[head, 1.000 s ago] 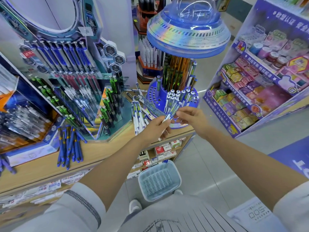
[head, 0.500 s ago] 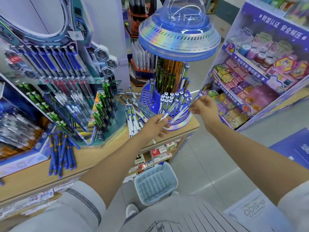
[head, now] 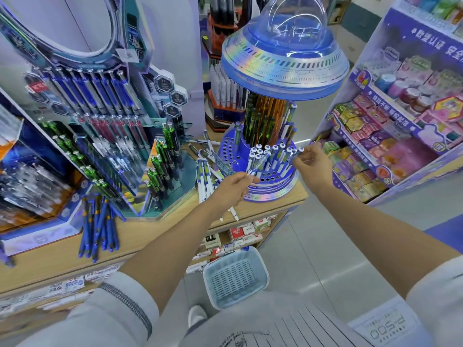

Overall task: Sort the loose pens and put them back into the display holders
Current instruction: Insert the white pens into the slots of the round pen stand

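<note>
While the round holder [head: 271, 191] stands at the right end of the counter [head: 150, 236], close to its front right corner, both hands work at its perforated base.

Right hand [head: 312, 167]: thumb and fingertips pinch the top of a white pen [head: 296, 154] on the holder's right side. Long axis near upright, cap up, leaning outward like the seated row beside it. I cannot tell whether its lower end is fully home in a hole. Holding it by the top probably keeps the fingers clear of the neighbouring caps.

Left hand [head: 231, 187]: fingers closed on the lower end of a translucent pen [head: 259, 162]. Long axis slants from the fingers up and right, free end pointing at the seated row. Judged to be held ready as the next one to slot in.

Unsorted: loose white pens [head: 204, 176] lie just left of the holder; blue pens [head: 99, 226] are heaped near the counter's front edge, well to the left, so much of the sorting remains. A basket [head: 235, 276] sits on the floor below.
</note>
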`<state>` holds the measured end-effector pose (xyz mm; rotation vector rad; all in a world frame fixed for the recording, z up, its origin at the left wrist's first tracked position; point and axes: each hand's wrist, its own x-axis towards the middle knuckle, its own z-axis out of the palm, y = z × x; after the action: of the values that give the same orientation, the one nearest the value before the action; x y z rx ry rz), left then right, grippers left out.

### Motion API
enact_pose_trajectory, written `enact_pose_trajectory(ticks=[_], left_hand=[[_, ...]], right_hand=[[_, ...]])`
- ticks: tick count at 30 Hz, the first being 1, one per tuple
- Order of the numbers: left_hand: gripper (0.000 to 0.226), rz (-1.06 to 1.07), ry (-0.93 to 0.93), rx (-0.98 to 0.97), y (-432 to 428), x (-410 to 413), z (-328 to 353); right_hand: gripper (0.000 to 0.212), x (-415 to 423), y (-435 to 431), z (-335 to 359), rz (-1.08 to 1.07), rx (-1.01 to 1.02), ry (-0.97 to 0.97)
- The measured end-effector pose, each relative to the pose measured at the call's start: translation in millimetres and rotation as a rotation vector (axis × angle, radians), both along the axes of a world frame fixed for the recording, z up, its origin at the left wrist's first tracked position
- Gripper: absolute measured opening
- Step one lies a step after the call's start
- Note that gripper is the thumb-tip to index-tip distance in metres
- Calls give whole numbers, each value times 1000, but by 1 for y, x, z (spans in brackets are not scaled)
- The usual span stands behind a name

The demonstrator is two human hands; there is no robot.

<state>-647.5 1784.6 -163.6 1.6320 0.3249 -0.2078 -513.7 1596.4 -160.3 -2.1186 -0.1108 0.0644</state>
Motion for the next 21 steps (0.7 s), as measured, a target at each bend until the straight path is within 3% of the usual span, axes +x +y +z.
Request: enact_pose_trajectory(ticks=[4, 9, 14, 15, 17, 21], left_hand=[[30, -26, -11, 8, 1, 2, 0], [25, -49, -40, 13, -1, 2, 3], [18, -117, -91, 24, -11, 5, 9], [17, -132, -103, 16, -14, 5, 12], [17, -151, -136, 20, -17, 7, 15], [26, -120, -192, 264, -9, 19, 5]], right_hand=[[20, 5, 2, -7, 58, -59, 113], [23, -13, -3, -6, 22, 64, 139], [38, -40, -3, 16, 412, 191, 403], [32, -43, -1, 18, 443, 206, 399], [12, -46, 3, 22, 398, 273, 350], [11, -47, 4, 28, 222, 372, 244]])
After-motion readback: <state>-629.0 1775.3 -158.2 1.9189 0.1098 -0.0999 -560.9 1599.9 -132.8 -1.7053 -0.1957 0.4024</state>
